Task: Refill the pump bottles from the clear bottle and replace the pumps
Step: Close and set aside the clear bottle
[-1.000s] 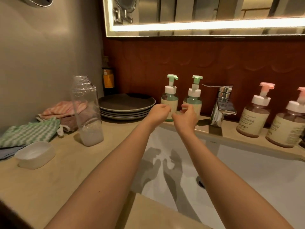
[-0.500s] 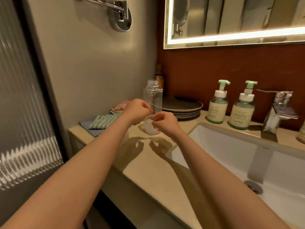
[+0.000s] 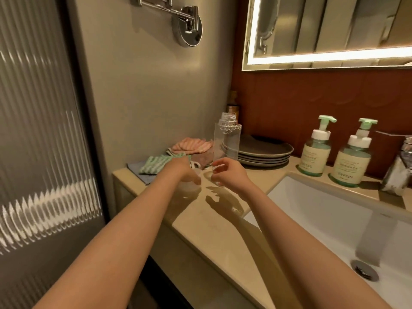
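Observation:
My right hand [image 3: 229, 175] grips the clear bottle [image 3: 227, 139] near its base. The bottle stands upright and uncapped over the left end of the counter [image 3: 214, 221], with a little liquid at its bottom. My left hand [image 3: 185, 171] reaches down onto a white cap [image 3: 189, 187] lying on the counter just left of the bottle. Its fingers cover the cap's rim, so a grip is not clear. Two green pump bottles [image 3: 315, 152] [image 3: 352, 162] stand behind the sink with their pumps on.
A stack of dark plates [image 3: 265, 152] sits behind the clear bottle. Folded green [image 3: 165, 166] and pink [image 3: 191, 146] cloths lie by the wall. The white sink [image 3: 334, 219] and chrome tap [image 3: 399, 172] are at right. A ribbed glass door [image 3: 44, 152] stands at left.
Both hands left the green pump bottles and moved left to the clear bottle. My right hand took hold of it, and my left hand dropped onto the white cap.

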Motion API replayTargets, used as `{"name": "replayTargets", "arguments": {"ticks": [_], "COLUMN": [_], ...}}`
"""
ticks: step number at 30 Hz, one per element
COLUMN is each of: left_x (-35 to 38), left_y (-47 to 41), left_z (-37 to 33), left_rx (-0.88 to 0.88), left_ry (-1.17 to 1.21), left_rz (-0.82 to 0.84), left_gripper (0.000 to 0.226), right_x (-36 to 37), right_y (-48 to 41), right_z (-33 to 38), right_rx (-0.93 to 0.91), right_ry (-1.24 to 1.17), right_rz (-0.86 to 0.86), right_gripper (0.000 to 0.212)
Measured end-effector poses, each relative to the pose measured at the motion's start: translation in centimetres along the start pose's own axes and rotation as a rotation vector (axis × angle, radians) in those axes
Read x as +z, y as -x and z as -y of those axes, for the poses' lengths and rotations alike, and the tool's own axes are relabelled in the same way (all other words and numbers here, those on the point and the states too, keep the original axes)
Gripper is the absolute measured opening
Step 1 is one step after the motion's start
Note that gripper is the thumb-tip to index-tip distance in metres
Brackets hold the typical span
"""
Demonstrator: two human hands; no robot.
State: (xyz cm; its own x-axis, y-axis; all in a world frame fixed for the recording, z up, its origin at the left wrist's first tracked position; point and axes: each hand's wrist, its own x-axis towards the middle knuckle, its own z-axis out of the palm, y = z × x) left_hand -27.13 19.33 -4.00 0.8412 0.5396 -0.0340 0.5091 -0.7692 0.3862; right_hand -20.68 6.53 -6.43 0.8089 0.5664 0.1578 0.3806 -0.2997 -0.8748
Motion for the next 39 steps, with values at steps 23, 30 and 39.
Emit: {"name": "replayTargets", "arguments": {"ticks": [23, 30, 39], "left_x": [-2.4, -0.9, -1.7], "left_y": [-3.5, -5.1, -3.3], "left_z": [-7.8, -8.0, -6.7], "left_rx": [0.166, 0.197, 0.413], "left_ry": [0.816, 0.894, 0.786], "left_rz": [-0.148, -0.151, -0.097], "left_gripper": [0.106, 0.071, 0.07], "right_x": [-11.3, -11.0, -11.4], "right_y": [-4.1, -5.4, -4.1], "right_z": [11.0, 11.8, 11.9], "right_rx": [-0.356, -0.311, -0.153], "right_ry": [0.423, 0.661, 0.608], "right_rz": [-0.214, -0.072, 0.113], "right_gripper": [0.059, 0.067, 0.049]}}
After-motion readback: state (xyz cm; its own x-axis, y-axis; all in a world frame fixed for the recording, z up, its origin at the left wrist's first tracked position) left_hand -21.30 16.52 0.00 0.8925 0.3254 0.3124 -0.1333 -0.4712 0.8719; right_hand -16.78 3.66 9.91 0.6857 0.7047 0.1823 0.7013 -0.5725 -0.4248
